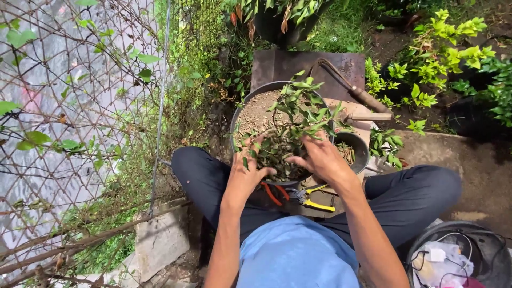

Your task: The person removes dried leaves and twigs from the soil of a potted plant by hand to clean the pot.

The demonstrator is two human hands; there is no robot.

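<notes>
I sit cross-legged with a large grey pot (241, 110) of brown soil between my knees. A leafy green cutting (298, 109) stands in the pot over a heap of dead leaves (277, 154). My left hand (246, 172) rests at the pot's near rim, fingers curled among the leaves. My right hand (320, 159) reaches in from the right, fingers spread and pressing on the leaf heap at the stem's base. Neither hand clearly grips anything.
Orange-handled pliers (273, 193) and yellow-handled pliers (316, 202) lie below the pot. A smaller black pot (361, 149) sits right of it. A wooden-handled tool (356, 92) lies behind. Wire fence (80, 106) on the left, shrubs (442, 48) at back right, bucket (480, 240) with a bag bottom right.
</notes>
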